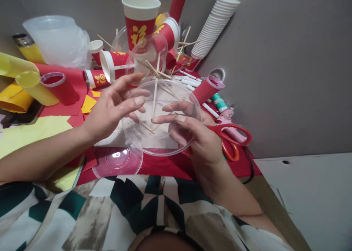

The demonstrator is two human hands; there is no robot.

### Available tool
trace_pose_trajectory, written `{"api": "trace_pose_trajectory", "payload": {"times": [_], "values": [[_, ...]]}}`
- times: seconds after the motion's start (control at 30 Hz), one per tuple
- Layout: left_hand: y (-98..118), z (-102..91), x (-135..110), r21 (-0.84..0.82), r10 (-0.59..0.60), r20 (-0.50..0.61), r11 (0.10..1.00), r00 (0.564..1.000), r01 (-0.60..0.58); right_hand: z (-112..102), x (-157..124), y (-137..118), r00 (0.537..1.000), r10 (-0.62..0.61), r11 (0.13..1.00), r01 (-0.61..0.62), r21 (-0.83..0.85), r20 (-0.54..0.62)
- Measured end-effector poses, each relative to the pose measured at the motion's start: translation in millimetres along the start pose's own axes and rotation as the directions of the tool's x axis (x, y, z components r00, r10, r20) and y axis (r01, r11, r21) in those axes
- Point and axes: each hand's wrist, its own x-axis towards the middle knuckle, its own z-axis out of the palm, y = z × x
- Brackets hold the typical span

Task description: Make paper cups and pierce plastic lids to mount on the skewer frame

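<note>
My right hand (196, 132) grips a round clear plastic lid (162, 154) at its right side, thumb and fingers around the rim. Its index fingertip touches a thin wooden stick (155, 97) that runs across the lid. Several more sticks cross above and below; I cannot tell how they are fixed. My left hand (115, 102) is beside the lid's left edge, fingers spread, with nothing gripped. A second clear lid (162, 44) stands tilted behind. Red-handled scissors (235, 132) lie against the right hand, their blades hidden. Another clear lid (99, 166) lies flat below.
Red-and-white paper cups (140, 18) crowd the back, with a tall leaning cup stack (216, 27) at the right. Clear plastic bowls (55, 42), yellow paper rolls (38, 88), a red paper tube (59, 89), markers (189, 81) and yellow paper (35, 133) surround the hands. A grey wall (288, 78) borders the right.
</note>
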Motion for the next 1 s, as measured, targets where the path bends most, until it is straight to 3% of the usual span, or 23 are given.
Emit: {"api": "trace_pose_trajectory", "payload": {"times": [0.13,0.23,0.37,0.5,0.57,0.63,0.77,0.83,0.9,1.0], "values": [[-4,0.9,4,-0.234,-0.255,0.214,0.924,0.943,0.303,-1,2,0,0.999,-0.020,1.000,0.021,0.005,-0.030],[-8,5.3,0,-0.259,-0.290,0.281,0.895,0.915,0.363,-1,3,0,0.999,-0.013,0.999,0.011,-0.051,-0.049],[-7,9.7,-6,-0.280,-0.245,0.195,0.914,0.950,0.293,-3,5,-3,0.974,-0.091,0.984,0.055,-0.170,-0.207],[-2,10.1,-8,-0.289,-0.164,0.078,0.940,0.983,0.180,-9,3,-10,0.867,-0.292,0.955,0.242,-0.173,-0.403],[-2,9.1,-8,-0.270,-0.139,0.023,0.953,0.990,0.140,-11,-1,-14,0.839,-0.364,0.931,0.331,-0.151,-0.405],[-2,7.9,-8,-0.251,-0.124,-0.009,0.961,0.992,0.117,-10,-9,-18,0.855,-0.370,0.929,0.345,-0.135,-0.364],[-4,7.1,-7,-0.241,-0.121,-0.016,0.964,0.993,0.113,-2,-23,-20,0.975,-0.152,0.988,0.150,-0.025,-0.161],[-5,7.7,-7,-0.238,-0.128,-0.014,0.964,0.992,0.121,2,-26,-17,1.000,0.005,0.999,-0.005,0.040,-0.002],[-6,8.8,-8,-0.237,-0.128,0.000,0.963,0.992,0.124,5,-24,-12,0.979,0.154,0.984,-0.165,0.068,0.134],[-8,10.1,-9,-0.230,-0.121,0.012,0.966,0.993,0.120,10,-17,-2,0.912,0.339,0.926,-0.366,0.087,0.232]]}}
